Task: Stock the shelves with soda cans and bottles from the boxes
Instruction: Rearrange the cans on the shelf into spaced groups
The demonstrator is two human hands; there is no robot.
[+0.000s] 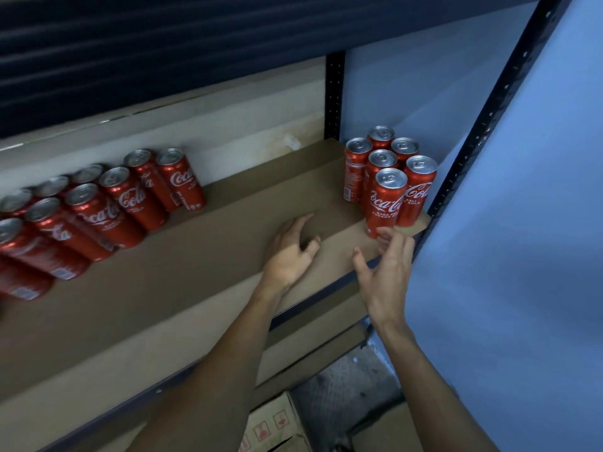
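1. Shelf (195,256): a brown board on a dark metal frame, running across in front of me. Its middle is a wide bare stretch, and a blue wall stands to the right.
2. Left cans (98,210): a big block of red cans standing in rows at the left end, blurred toward the edge.
3. Right cans (388,158): six upright, packed touching in the right corner beside the post (489,125).
4. Boxes (274,425): cardboard, low down under the shelf, only their tops showing. One carries red handling marks, too small to read.
5. Left hand (290,252): empty, palm down over the bare board, fingers loosely spread. Whether it rests on the board I cannot tell.
6. Right hand (388,272): empty too, fingers spread, tips at the foot of the front can (386,203). Touching or just short, I cannot say.
7. Step, as I judge it: squaring up the front can at the corner cluster.
8. Next move, as I judge it: with both hands empty, it calls for a reach down to the boxes for more cans. After that comes filling the bare middle without knocking the front can, which stands near the lip.
9. Writing: white "Coca-Cola" script on the cans facing me. Under it on the front can are small capitals that look like "RASA ASLI KURANG GULA", partly lost round the curve.
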